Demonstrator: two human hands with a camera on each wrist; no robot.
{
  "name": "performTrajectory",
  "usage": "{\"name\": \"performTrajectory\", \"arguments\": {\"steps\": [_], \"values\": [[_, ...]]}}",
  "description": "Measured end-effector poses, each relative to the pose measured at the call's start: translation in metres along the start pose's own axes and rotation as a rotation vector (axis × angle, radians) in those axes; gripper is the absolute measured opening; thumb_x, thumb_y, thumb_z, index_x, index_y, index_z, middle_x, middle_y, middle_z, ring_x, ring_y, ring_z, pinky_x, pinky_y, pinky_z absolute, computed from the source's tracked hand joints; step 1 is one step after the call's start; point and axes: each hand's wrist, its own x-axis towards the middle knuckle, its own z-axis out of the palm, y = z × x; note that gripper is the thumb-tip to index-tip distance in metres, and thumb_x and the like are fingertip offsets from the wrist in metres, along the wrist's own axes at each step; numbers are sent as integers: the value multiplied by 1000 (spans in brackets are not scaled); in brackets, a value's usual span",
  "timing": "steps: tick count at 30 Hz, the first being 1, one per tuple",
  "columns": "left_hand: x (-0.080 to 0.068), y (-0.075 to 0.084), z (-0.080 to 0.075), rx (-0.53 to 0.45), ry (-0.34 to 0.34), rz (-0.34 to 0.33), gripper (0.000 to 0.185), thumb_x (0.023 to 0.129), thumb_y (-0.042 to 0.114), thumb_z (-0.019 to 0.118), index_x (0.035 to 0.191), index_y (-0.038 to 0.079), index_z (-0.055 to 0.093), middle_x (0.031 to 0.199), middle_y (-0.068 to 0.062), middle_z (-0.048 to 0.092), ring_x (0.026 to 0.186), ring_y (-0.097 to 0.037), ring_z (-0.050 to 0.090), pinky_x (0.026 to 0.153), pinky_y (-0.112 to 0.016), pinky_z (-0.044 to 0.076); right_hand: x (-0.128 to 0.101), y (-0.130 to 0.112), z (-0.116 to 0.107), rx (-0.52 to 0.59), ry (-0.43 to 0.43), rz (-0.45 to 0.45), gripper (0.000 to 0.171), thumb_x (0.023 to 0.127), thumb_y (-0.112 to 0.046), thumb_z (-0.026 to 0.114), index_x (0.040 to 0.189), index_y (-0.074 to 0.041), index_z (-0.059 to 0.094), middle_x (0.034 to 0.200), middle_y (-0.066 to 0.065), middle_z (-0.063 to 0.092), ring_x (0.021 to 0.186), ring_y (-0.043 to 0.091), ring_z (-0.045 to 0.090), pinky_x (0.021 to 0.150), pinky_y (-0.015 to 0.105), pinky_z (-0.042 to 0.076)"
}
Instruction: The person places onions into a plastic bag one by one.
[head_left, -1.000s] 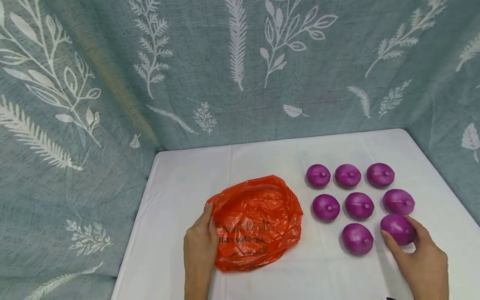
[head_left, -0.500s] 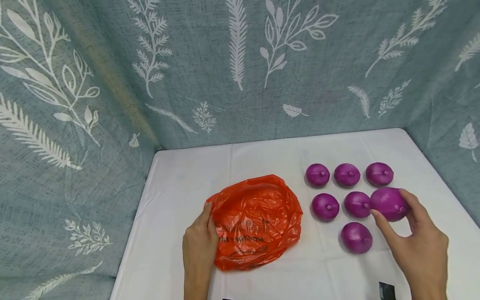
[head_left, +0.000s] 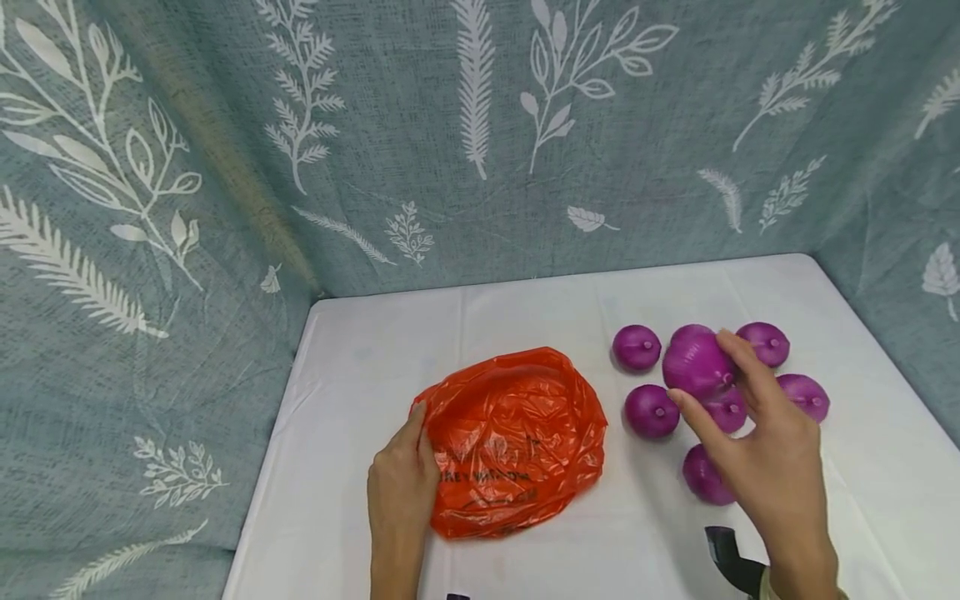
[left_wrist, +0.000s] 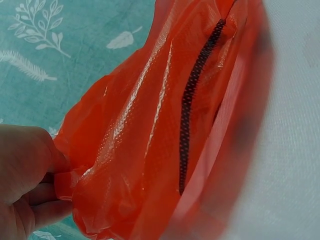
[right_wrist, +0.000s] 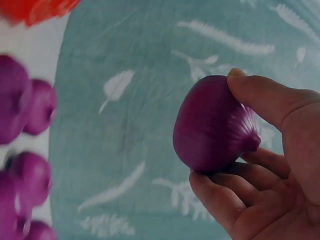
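My right hand (head_left: 765, 450) has one purple onion (head_left: 697, 365) lifted clear of the white table (head_left: 525, 308), thumb on one side and fingertips curled under the other, so the bulb sits in a loose cradle rather than a squeeze; the right wrist view shows its root end tucked toward my palm, which keeps the smooth skin from slipping. It hangs above the group of other onions (head_left: 651, 411), which lie in rows toward the table's right edge, near one another with their stem nubs turned sideways, apart enough that I can take one without knocking its neighbours. My left hand (head_left: 401, 492) pinches the near-left rim of the orange plastic bag (head_left: 517, 442), fingers closed on a fold of the film, as the left wrist view makes plain. The bag lies crumpled near the table's front edge, left of the onions, and my grip on the rim holds that flimsy plastic in place and its mouth slightly raised. Behind the table hangs a teal curtain (head_left: 480, 125) printed with white leaves.
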Motion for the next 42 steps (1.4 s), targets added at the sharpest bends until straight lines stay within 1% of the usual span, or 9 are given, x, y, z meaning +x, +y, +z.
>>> {"name": "performTrajectory", "arguments": {"steps": [8,12,14,16,19,21,24,30,42], "values": [[-1,-1,0,14,1,9,37,100,-1,65,137,-2,69,127,-22,73,105,-41,75,82,-53,63,13,-26,26,73,-72,-200,94,73,-7,98,155,-17,54,151,6,61,129,28,66,98,3,43],[0,-1,0,19,-13,2,38,100,0,65,138,-1,69,130,-21,72,108,-40,74,84,-53,63,16,-39,39,153,-114,-246,92,75,-4,96,156,-13,53,155,8,58,134,30,62,107,13,43],[0,0,0,19,-18,0,38,100,0,65,138,-1,68,130,-21,71,109,-40,74,85,-53,62,17,-43,45,173,-130,-266,91,76,-5,96,156,-12,52,153,7,60,129,29,67,101,9,47],[0,0,0,16,-20,-1,38,100,0,64,138,-1,68,130,-21,72,108,-40,75,84,-53,63,17,-47,51,190,-150,-275,91,77,-6,95,156,-13,51,151,7,61,125,27,69,86,5,50],[-1,0,0,14,-11,2,38,100,-1,64,138,0,69,128,-22,73,104,-40,76,80,-53,64,18,-51,58,225,-180,-280,89,79,-9,95,157,-14,51,150,8,62,129,25,67,84,6,51],[-1,0,0,14,-7,4,38,100,-2,64,138,0,69,126,-22,73,102,-40,76,77,-53,64,19,-53,63,240,-207,-270,88,80,-11,94,157,-15,50,153,7,59,137,24,61,96,11,51],[-2,0,0,16,-4,8,38,100,-2,64,137,0,70,125,-22,74,100,-40,77,75,-53,64,18,-55,70,234,-244,-243,85,83,-19,93,156,-17,51,155,5,58,141,21,56,112,29,46],[-2,-1,1,22,-1,11,38,100,-1,64,137,1,70,121,-23,75,98,-40,77,74,-52,64,18,-58,83,221,-330,-210,80,87,-30,90,155,-17,51,150,2,62,136,19,62,108,40,53],[-2,1,1,19,-16,4,39,101,1,64,140,1,68,119,-24,75,98,-40,77,78,-51,64,8,-65,124,183,-487,-188,70,87,-38,89,146,-18,56,124,2,74,106,16,75,88,35,63]]}}
